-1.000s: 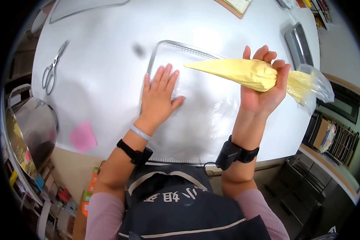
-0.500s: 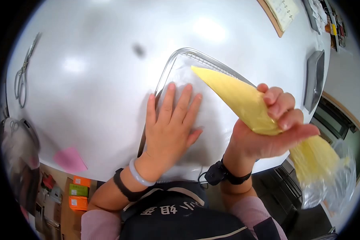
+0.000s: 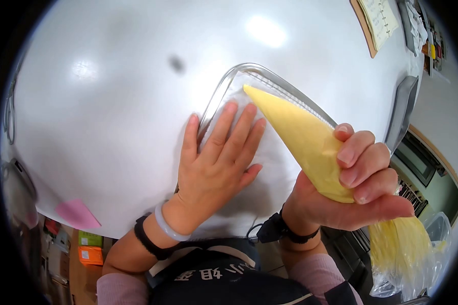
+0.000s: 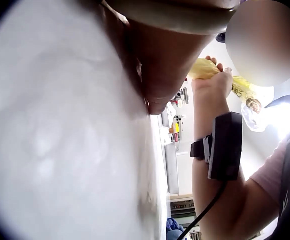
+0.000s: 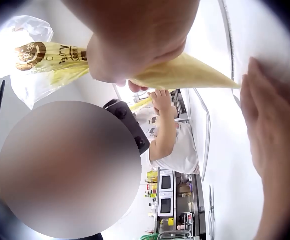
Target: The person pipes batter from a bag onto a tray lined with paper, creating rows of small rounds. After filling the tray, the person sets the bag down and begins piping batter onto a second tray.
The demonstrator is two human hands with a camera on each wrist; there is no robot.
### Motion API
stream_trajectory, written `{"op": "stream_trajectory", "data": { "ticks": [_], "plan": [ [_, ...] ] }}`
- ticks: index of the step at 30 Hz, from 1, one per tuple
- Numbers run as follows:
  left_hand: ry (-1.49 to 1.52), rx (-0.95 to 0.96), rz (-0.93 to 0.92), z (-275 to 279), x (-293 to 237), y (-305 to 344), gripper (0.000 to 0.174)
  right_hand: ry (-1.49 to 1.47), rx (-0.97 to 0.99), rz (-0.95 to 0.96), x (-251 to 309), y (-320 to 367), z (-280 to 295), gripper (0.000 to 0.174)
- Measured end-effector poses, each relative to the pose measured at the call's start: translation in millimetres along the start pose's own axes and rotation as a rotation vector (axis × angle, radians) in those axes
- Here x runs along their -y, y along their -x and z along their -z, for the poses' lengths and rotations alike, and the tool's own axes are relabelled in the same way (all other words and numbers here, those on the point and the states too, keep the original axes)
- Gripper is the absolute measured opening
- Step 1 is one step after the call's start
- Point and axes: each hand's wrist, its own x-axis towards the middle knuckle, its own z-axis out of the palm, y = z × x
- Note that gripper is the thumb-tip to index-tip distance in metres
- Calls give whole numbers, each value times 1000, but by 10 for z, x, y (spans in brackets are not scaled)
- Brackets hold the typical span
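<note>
In curled right grip [image 3: 360,176] | yellow piping bag [image 3: 305,142], held mid-length | tip [image 3: 249,90] ahead, seemingly above tray [image 3: 292,89] | left grip [image 3: 213,165] flat, empty

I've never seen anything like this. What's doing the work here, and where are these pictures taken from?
There is no machine at work, just a person's two bare hands. One camera is worn on the head, looking down; one more sits on each wrist, like this black box on the right, giving those odd sideways views. The left hand rests, fingers spread, on a pale sheet in a metal tray. The right hand grips a pointed bag with yellow filling. A pink piece of paper and an open notebook also lie on the white table.
</note>
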Motion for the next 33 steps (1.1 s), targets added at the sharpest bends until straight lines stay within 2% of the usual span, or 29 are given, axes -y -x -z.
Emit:
{"op": "stream_trajectory", "data": {
  "ticks": [1, 4, 20, 23, 25, 33],
  "plan": [
    [-7, 0, -17, -4, 2, 2, 47, 23, -3, -6, 5, 0, -12, 55],
    [-13, -10, -15, -15, 7, 6, 45, 27, 31, -2, -1, -12, -27, 55],
    [-27, -48, -6, -69, 10, 1, 42, 65, 67, 7, 12, -18, -40, 55],
    [-32, -47, -13, -56, 25, 17, 42, 26, -10, 54, 73, 11, -87, 55],
    [-39, -31, -15, -42, 25, 21, 43, -82, -86, 94, 171, 32, -63, 54],
    [-42, 8, 31, -32, -4, -5, 54, 49, -30, 7, 51, 11, 51, 55]
  ]
}}
